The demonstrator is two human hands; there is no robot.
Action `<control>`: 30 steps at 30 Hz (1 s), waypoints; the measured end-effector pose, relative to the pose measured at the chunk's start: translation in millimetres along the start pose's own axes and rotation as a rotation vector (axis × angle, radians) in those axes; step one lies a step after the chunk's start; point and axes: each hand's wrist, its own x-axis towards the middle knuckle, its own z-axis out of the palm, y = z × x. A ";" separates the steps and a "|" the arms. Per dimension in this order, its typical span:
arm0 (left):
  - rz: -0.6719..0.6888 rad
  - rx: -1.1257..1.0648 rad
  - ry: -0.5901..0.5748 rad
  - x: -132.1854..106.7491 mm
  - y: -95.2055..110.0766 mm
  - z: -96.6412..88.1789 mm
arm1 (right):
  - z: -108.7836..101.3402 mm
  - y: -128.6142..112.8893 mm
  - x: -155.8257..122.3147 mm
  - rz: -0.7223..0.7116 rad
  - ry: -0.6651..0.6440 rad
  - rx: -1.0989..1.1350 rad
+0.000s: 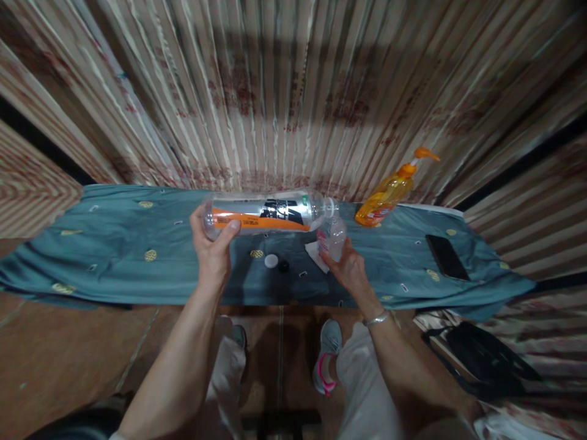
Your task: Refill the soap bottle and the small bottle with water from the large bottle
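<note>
Lying almost level in the air, a large clear plastic bottle point(261, 212) with an orange and silver label is gripped near its base by my left hand point(213, 247). Its neck points right and meets the mouth of a small clear plastic bottle point(337, 235). My right hand point(351, 266) is wrapped round the lower part of that small bottle, which has a pinkish label and stands roughly upright, slightly tilted. Whether liquid passes between them I cannot tell. Below them on the cloth lie a white cap point(271, 261), a black cap point(284, 266) and a folded white tissue point(316, 255).
An orange pump bottle point(383, 198) stands at the back right of the cloth-covered table point(114, 244). A dark phone point(447, 256) lies at the right. Behind the table hangs a pleated curtain point(275, 91). A black bag point(486, 360) sits low at the right.
</note>
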 end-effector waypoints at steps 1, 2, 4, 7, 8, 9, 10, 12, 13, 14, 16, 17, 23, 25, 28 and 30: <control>-0.001 -0.002 -0.002 -0.1 0.0 -0.3 | 0.7 0.7 0.1 0.001 0.003 0.000; 0.000 0.002 -0.002 -0.4 0.0 -0.4 | 1.4 1.6 0.2 0.003 0.005 0.000; 0.005 0.015 0.000 -0.9 0.4 0.1 | 2.2 3.8 0.4 0.002 0.011 0.005; 0.006 0.011 0.007 -1.5 1.7 2.3 | 2.2 7.6 0.5 -0.028 0.011 0.027; 0.007 0.007 0.009 -1.5 2.1 3.0 | 2.1 8.6 0.5 -0.036 0.010 0.030; 0.010 0.006 0.010 -1.4 2.3 3.5 | 2.0 9.1 0.5 -0.040 0.008 0.028; 0.014 0.008 0.009 -1.3 2.4 3.8 | 2.0 9.3 0.4 -0.040 0.006 0.023; 0.017 0.020 0.003 -0.9 1.8 3.6 | 2.7 8.8 0.3 -0.030 0.008 0.009; 0.016 0.026 0.001 -0.8 1.2 3.1 | 3.2 8.3 0.2 -0.025 0.010 0.007; 0.015 0.031 0.002 -0.7 0.6 2.6 | 3.9 7.8 0.1 -0.022 0.016 0.008; 0.014 0.036 0.004 -0.7 -0.6 1.4 | 4.9 7.1 0.3 -0.018 0.028 0.022; 0.012 0.035 0.002 -0.8 -0.9 1.0 | 5.1 7.1 0.4 -0.016 0.030 0.030; 0.005 0.022 0.001 -1.4 -0.7 2.1 | 2.9 8.6 1.5 -0.008 0.005 0.052; 0.017 0.026 0.018 -1.1 -0.9 2.7 | 2.5 8.5 1.2 -0.016 0.012 0.053; 0.025 0.043 0.018 -0.7 -1.2 2.2 | 2.1 7.4 0.6 -0.008 0.013 0.049; 0.014 0.035 0.003 -0.8 -1.1 1.5 | 1.9 6.2 0.3 0.005 0.002 0.046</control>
